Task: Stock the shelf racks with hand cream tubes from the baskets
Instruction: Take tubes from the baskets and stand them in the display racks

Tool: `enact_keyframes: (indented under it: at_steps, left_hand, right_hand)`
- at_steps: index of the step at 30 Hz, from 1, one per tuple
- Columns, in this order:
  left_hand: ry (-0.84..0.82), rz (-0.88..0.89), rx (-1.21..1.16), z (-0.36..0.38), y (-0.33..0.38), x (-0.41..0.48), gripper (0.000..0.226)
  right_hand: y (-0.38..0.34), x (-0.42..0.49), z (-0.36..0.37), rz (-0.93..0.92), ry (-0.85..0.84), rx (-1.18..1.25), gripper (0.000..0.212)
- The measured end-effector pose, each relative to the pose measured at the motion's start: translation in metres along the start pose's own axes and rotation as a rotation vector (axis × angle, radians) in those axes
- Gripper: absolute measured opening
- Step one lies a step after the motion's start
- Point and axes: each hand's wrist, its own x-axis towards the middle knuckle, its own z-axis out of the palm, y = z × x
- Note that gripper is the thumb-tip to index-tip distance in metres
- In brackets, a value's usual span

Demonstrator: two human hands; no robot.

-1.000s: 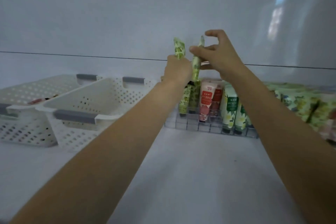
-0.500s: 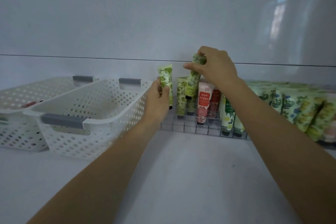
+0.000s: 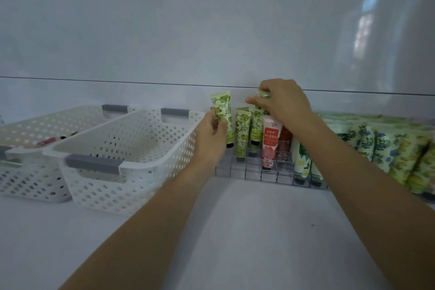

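The right hand pinches the top of a green tube at the back left of the rack and should ease it straight, cap down, into a free cell before loosening that grip, while the left hand clasps a second tube alongside.

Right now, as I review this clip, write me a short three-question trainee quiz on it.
1. True or false: the left hand holds a pink tube.
2. The right hand grips a green tube by its: A) cap B) top end C) middle.
3. What colour are the near basket's handles?
Key: 1 false (green). 2 B. 3 grey.
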Motion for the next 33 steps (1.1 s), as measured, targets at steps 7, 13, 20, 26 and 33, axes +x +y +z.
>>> enact_keyframes:
  at_steps: [7,13,20,26,33]
  left_hand:
    - [0.008,0.041,0.024,0.000,-0.003,0.000,0.012]
    - [-0.006,0.084,0.047,0.000,-0.006,-0.001,0.016]
    - [-0.085,0.130,0.056,-0.001,-0.006,-0.005,0.015]
    - [-0.182,0.173,0.199,-0.004,-0.010,-0.007,0.024]
    - [-0.309,0.275,1.060,-0.011,-0.037,-0.016,0.053]
  right_hand:
    - [-0.005,-0.002,0.001,-0.021,-0.071,-0.016,0.039]
    - [-0.011,-0.005,0.005,0.000,-0.219,-0.186,0.044]
    - [-0.019,-0.003,-0.011,-0.220,-0.184,0.182,0.034]
    - [-0.017,-0.004,-0.004,-0.181,-0.171,0.188,0.024]
    - [-0.005,-0.004,-0.005,-0.111,-0.217,0.184,0.018]
